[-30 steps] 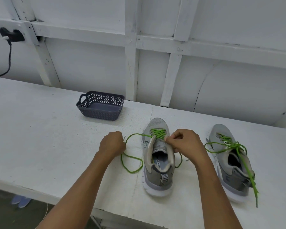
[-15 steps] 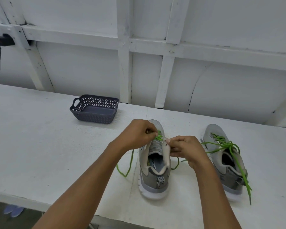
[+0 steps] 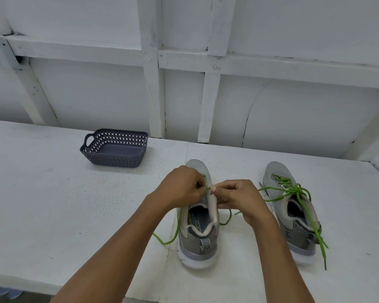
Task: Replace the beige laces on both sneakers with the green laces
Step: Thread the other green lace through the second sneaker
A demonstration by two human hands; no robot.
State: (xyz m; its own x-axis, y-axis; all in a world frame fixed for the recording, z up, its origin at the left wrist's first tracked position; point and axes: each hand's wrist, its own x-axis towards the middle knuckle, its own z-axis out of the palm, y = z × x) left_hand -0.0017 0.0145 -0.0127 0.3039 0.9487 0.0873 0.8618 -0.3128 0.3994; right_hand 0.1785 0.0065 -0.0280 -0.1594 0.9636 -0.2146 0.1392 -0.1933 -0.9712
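Two pinches: left hand (image 3: 182, 186) holds the limp, light lace (image 3: 177, 228), right hand (image 3: 239, 197) the sneaker (image 3: 200, 248) upper; grip lace near its tip.

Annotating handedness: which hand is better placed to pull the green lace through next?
Left, likely: left hand pinches the green lace at the eyelets; right hand grips the sneaker's eyelet edge, steadying it.

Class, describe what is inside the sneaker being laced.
A printed insole shows through the heel opening of the sneaker. Farther forward, the left hand, pinching the lace, and the right hand cover it, so the toe end cannot be seen.
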